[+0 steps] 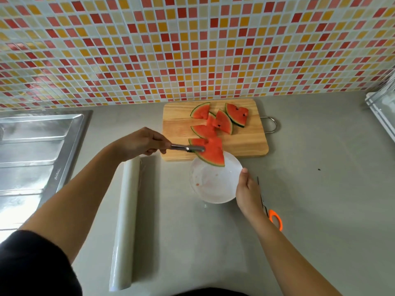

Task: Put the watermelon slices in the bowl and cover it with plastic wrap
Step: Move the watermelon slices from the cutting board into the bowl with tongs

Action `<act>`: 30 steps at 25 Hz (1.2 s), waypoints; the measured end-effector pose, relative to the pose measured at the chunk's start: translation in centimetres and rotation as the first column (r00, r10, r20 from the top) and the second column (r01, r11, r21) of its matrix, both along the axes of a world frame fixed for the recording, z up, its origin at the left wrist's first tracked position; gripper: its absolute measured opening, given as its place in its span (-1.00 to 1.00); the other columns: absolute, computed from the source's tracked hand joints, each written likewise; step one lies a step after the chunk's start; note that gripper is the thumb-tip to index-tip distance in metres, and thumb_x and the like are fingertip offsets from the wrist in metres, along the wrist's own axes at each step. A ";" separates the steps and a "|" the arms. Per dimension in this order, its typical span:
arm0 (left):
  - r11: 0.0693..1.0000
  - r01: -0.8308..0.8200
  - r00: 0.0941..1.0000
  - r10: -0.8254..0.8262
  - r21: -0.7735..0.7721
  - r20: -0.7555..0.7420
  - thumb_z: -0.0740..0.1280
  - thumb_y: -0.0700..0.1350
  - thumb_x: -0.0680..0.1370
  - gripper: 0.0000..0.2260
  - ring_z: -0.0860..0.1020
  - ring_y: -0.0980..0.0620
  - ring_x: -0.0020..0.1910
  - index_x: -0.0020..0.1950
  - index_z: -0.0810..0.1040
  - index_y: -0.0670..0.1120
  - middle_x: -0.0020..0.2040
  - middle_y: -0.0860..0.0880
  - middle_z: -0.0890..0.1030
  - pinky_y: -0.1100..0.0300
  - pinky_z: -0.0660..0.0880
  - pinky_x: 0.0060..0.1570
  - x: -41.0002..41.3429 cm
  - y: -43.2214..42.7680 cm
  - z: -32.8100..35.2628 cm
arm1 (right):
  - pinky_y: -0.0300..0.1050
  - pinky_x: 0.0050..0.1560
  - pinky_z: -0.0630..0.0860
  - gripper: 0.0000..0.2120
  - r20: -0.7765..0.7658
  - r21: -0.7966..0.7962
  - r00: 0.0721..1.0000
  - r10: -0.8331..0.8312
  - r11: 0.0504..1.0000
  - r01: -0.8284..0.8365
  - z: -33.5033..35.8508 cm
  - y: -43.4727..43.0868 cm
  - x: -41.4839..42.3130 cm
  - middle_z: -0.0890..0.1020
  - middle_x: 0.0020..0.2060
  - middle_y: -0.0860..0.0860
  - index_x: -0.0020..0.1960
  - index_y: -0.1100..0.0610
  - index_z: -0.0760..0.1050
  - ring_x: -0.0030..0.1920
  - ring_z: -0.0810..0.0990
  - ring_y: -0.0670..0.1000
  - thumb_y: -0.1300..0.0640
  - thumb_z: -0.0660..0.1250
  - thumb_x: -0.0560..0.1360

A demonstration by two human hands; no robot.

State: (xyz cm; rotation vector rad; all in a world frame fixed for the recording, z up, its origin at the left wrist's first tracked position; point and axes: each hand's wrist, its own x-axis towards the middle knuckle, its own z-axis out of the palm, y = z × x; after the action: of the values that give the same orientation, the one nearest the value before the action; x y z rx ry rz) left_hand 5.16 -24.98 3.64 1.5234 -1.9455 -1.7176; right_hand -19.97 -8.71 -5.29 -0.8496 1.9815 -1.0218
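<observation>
My left hand (142, 144) grips metal tongs (188, 148) that clamp a watermelon slice (211, 153), held above the far rim of the white bowl (213, 182). The bowl holds only a few red juice marks. My right hand (248, 191) holds the bowl's right rim, thumb up along the edge. Several more slices (220, 120) lie on the wooden cutting board (245, 142) behind the bowl. A roll of plastic wrap (126, 221) lies lengthwise on the counter to the left of the bowl.
Orange-handled scissors (275, 218) lie right of my right wrist. A steel sink (32, 150) fills the left side. A clear container (382, 110) stands at the far right edge. The tiled wall rises behind the board.
</observation>
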 end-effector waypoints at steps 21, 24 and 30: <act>0.818 0.458 0.769 -0.168 -0.348 0.616 0.34 0.10 0.49 -0.73 0.55 0.10 -0.15 0.02 0.63 -0.06 -0.08 0.07 0.60 0.30 0.44 -0.19 -3.4 3.1 5.5 | -0.14 -0.22 0.36 -0.63 -0.027 -0.038 0.999 0.033 0.999 -0.034 0.1 -0.1 -0.1 0.54 -0.30 -0.07 -0.15 0.12 0.45 -0.21 0.50 -0.05 0.01 -0.05 0.61; 0.762 0.337 0.870 -0.027 -0.554 0.492 0.35 -0.03 0.52 -0.77 0.60 -0.01 -0.18 0.08 0.63 -0.13 -0.08 -0.04 0.67 0.19 0.52 -0.15 -1.2 0.9 4.5 | -0.15 -0.28 0.38 -0.60 -0.046 -0.035 0.998 0.031 0.999 -0.032 0.1 -0.1 -0.1 0.52 -0.37 0.00 -0.25 0.14 0.40 -0.29 0.49 -0.02 0.00 -0.05 0.61; 0.705 0.279 0.914 0.014 -0.652 0.406 0.37 -0.11 0.52 -0.65 0.58 -0.13 0.03 0.29 0.51 -0.14 0.15 -0.17 0.60 0.08 0.51 0.04 -0.7 -2.4 -2.7 | -0.13 -0.27 0.40 -0.57 -0.075 -0.027 0.996 0.044 0.999 -0.046 -0.2 -0.2 -0.2 0.53 -0.34 0.10 -0.20 0.22 0.40 -0.28 0.51 0.03 -0.02 -0.06 0.61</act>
State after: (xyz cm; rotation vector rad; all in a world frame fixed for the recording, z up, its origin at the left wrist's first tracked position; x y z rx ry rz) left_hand 4.41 -27.35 0.90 1.4762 -2.5284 -0.5294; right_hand -20.22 -8.88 -5.48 -0.9557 2.0046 -1.0080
